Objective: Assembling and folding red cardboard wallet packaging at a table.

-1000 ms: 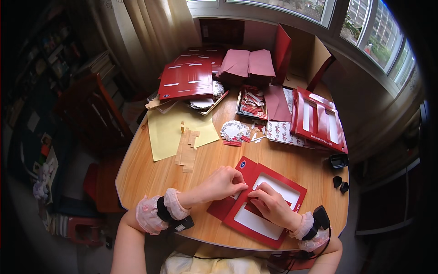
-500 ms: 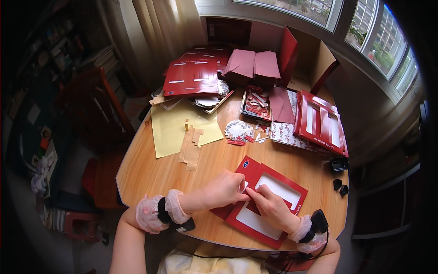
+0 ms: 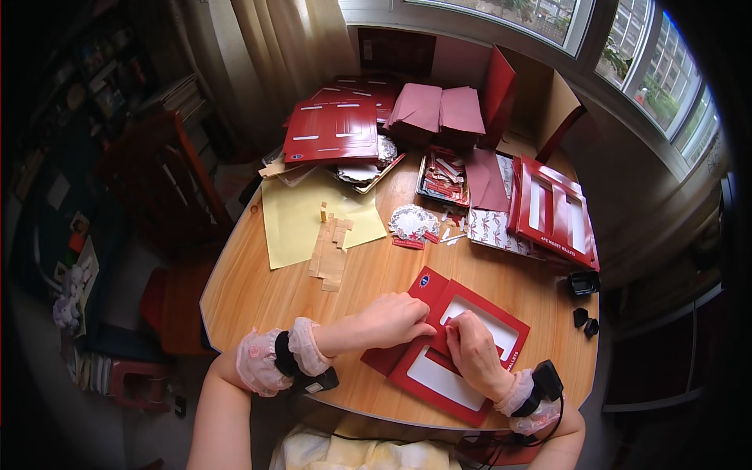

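A red cardboard folder (image 3: 513, 317) with two white window areas lies at a slant near the table's front edge. My left hand (image 3: 398, 319) is over its left part, the fingers curled in with the thumb side toward the right hand. Over the strip between the windows, my right hand (image 3: 475, 352) is closed with its fingertips pinched just above the card. A small gap separates the two hands. Anything inside either hand is hidden or too small to make out.
Yellow paper (image 3: 298, 223) with tan tape strips (image 3: 329, 254) lies left. Behind are a floral cutout (image 3: 413, 222), a tray of small red pieces (image 3: 443, 180), stacked red folders (image 3: 333, 129), pink envelopes (image 3: 415, 108) and an open box (image 3: 533, 117). Windowed folders (image 3: 552, 211) stand right, above black pieces (image 3: 583, 282).
My hands were fingertip to fingertip with a bit of white showing between them; now they are slightly apart. The right hand has turned more upright, and the left has rolled palm down.
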Demonstrator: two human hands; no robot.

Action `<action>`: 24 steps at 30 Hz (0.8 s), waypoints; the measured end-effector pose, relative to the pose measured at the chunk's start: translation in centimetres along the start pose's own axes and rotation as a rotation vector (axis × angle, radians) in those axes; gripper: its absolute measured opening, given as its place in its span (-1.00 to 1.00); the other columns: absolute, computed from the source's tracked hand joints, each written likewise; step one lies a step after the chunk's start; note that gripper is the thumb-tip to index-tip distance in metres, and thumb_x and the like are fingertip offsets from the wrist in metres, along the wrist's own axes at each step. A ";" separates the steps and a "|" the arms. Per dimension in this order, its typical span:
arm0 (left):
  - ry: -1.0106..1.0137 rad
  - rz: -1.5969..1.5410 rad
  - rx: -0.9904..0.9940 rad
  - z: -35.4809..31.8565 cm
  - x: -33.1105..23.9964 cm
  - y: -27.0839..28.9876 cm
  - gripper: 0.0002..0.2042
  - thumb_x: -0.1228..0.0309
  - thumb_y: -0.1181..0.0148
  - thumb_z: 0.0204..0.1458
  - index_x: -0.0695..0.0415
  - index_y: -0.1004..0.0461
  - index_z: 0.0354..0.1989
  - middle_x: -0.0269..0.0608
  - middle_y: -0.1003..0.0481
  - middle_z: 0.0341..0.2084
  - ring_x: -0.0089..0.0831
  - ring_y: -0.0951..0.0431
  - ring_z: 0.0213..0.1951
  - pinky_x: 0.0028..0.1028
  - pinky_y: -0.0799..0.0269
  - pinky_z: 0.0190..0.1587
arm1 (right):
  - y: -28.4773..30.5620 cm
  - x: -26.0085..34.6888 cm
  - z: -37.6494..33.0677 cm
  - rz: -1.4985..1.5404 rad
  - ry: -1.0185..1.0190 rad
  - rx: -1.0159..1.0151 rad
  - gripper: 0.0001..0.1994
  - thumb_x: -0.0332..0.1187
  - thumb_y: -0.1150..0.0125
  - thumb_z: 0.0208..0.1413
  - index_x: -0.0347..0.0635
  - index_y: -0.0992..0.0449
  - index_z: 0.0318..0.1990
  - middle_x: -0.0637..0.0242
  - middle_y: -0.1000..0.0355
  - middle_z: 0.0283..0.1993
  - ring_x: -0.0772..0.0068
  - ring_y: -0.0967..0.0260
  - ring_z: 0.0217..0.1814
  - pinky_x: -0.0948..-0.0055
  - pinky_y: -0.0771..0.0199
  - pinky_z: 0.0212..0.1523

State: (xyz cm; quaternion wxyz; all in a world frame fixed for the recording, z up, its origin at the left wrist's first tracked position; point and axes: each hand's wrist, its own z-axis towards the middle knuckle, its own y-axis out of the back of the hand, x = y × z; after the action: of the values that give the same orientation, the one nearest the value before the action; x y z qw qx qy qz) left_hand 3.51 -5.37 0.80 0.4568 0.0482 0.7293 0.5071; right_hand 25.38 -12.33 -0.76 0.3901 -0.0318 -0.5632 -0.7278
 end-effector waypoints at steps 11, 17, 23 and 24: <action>0.113 0.068 -0.010 0.2 -1.0 -0.2 -0.71 0.17 -0.17 0.25 0.15 -0.64 -0.29 0.10 -0.62 -0.43 0.09 -0.64 -0.29 -0.04 -0.54 -0.19 | 0.1 0.3 0.4 -0.024 0.088 0.082 -0.56 -0.63 -0.13 0.04 -0.35 -0.43 0.15 0.09 -0.26 -0.20 0.08 -0.32 -0.14 0.24 -0.44 -0.08; 0.136 0.059 -0.074 0.0 -1.0 0.1 -0.72 0.17 -0.21 0.21 0.12 -0.68 -0.34 0.06 -0.62 -0.47 0.06 -0.65 -0.33 -0.04 -0.55 -0.21 | 0.5 0.1 0.3 -0.100 0.110 0.185 -0.34 -0.64 -0.10 0.04 -0.27 -0.33 0.40 0.12 -0.26 -0.17 0.14 -0.29 -0.11 0.27 -0.42 -0.03; 0.109 0.087 -0.051 -0.3 -0.9 0.4 -0.72 0.14 -0.23 0.20 0.09 -0.68 -0.34 0.01 -0.63 -0.47 0.06 -0.65 -0.35 -0.04 -0.54 -0.24 | 0.7 0.6 0.7 -0.261 0.129 0.204 -0.36 -0.61 -0.09 0.06 -0.33 -0.32 0.40 0.12 -0.26 -0.15 0.13 -0.28 -0.10 0.27 -0.41 0.01; 0.094 0.099 -0.048 -0.3 -0.9 0.4 -0.72 0.13 -0.23 0.21 0.08 -0.67 -0.34 0.00 -0.63 -0.47 0.05 -0.65 -0.35 -0.04 -0.54 -0.25 | 0.7 0.6 0.9 -0.261 0.129 0.205 -0.36 -0.61 -0.09 0.06 -0.33 -0.32 0.40 0.12 -0.26 -0.15 0.13 -0.28 -0.10 0.27 -0.41 0.01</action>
State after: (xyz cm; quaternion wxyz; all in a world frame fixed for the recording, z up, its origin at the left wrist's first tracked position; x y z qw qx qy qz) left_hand 3.65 -5.88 1.73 0.3975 0.0492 0.7344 0.5479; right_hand 25.07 -11.96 0.40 0.3287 0.1285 -0.6074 -0.7117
